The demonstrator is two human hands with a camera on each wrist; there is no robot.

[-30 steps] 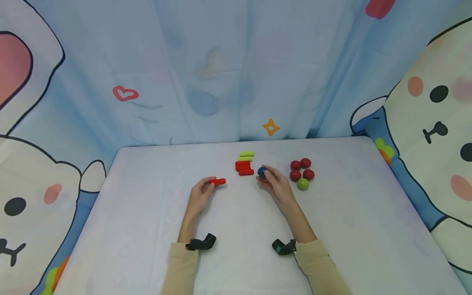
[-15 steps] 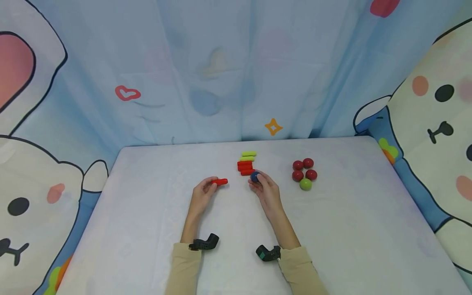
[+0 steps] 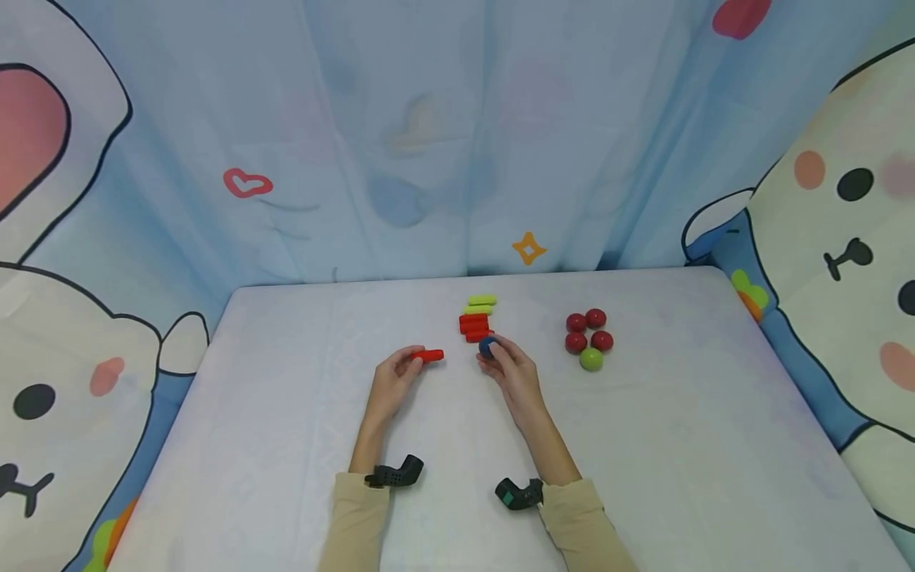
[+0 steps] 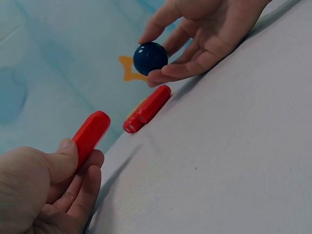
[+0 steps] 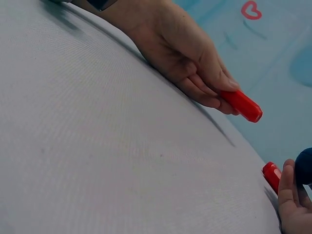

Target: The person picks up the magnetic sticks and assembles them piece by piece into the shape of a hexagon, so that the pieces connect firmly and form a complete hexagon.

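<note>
My left hand (image 3: 391, 381) pinches a short red faceted stick (image 4: 92, 132) between thumb and fingers, its free end pointing right in the head view. Across from it, my right hand (image 3: 516, 380) holds a shiny blue ball (image 4: 150, 59) at its fingertips, raised above the table in the left wrist view. A gap separates stick and ball. Just behind the ball lie several more red sticks (image 3: 473, 321), the nearest partly covered by the right hand and ball in the head view. Behind those are two yellow-green sticks (image 3: 481, 301).
To the right of my right hand, several dark red balls (image 3: 602, 341) sit grouped with one green ball (image 3: 591, 360). A white cloth covers the table (image 3: 715, 445). A light blue printed curtain (image 3: 400, 119) hangs behind the table's far edge.
My right hand has moved left with the blue ball, away from the red balls, to just in front of the red sticks. The left hand keeps its red stick nearly in place.
</note>
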